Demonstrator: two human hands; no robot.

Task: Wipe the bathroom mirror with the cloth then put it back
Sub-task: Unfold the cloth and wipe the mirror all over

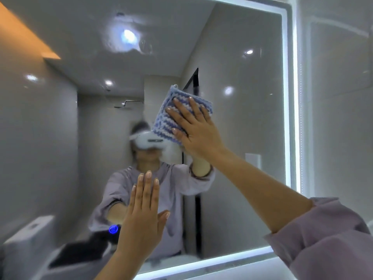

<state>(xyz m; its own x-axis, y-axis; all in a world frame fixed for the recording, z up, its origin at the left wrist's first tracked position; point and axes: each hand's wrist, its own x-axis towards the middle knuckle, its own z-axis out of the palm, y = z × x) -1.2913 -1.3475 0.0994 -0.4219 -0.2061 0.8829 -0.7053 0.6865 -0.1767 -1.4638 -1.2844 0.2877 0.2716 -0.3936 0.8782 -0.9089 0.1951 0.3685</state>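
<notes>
The bathroom mirror (242, 118) fills most of the view, with a lit white strip along its right and bottom edges. A blue-and-white striped cloth (171, 118) is pressed flat against the glass near the middle, slightly right. My right hand (195, 128) lies spread over the cloth and holds it to the mirror. My left hand (144, 215) is lower and to the left, palm flat toward the glass with fingers straight and together, holding nothing. Smears show on the glass near the top centre.
A small glowing blue touch button (113, 229) sits on the mirror just left of my left wrist. A glossy tiled wall (339, 118) stands to the right of the mirror. The reflection shows a toilet tank at lower left and a shower head behind.
</notes>
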